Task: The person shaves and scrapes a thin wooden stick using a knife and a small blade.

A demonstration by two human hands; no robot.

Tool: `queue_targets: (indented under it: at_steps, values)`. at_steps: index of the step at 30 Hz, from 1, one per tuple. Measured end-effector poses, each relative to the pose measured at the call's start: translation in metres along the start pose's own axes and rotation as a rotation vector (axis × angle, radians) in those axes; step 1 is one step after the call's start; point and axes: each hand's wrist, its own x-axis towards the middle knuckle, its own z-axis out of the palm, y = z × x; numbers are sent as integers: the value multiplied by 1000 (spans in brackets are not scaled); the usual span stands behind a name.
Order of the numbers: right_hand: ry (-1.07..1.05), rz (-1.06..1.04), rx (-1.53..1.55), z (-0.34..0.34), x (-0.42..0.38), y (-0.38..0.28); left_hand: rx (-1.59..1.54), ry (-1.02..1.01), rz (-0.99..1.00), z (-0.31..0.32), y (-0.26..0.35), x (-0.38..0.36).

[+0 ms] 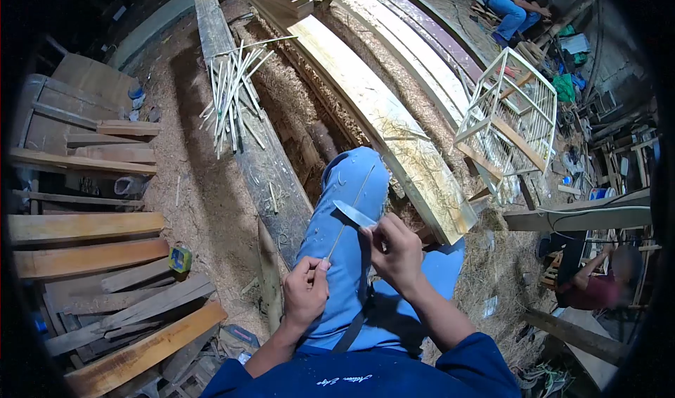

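Note:
My left hand (306,292) is closed on the near end of a thin wooden stick (342,230) that runs up over my blue-trousered knee (351,176). In my right hand (396,250) is a knife (354,214), its blade pointing up and left and lying across the stick. The fingers are wrapped round the handle, which is mostly hidden. Small pale shavings dot the trouser leg. Beyond the knee, a pile of thin pale sticks (235,95) rests on a weathered plank (271,162).
Long timber beams (380,95) extend ahead over shavings. A slatted wooden cage (512,120) stands on the right. Cut boards (91,257) and a yellow tape measure (180,259) lie at left. One person (517,8) sits at the far right, another (598,278) nearer on the right.

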Motion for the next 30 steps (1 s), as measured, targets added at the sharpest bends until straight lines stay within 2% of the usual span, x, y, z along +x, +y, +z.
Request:
queue_targets:
  at_steps: [2,3,8,12,16,18,28,30]
  values:
    - [130,-55,13,2,11,13,-9,-9,-14,0,0,1]
    - [187,0,-9,1,20,14,-19,-8,-2,2,1,1]
    - [124,-41,12,3,15,5,32,-18,67,-2,-2,1]
    - [207,-15,-33,3,34,18,5,4,10,0,3,-1]
    - [209,-50,-56,5,31,15,-20,8,-4,-3,-3,-5]
    - [137,21,-101,3,32,19,-25,7,9,-1,4,-2]
    - [264,71,-51,-3,59,47,-5,6,17,-2,-3,-9]
    - [198,372,246,-8,61,47,-7,2,14,-2,-2,-8]
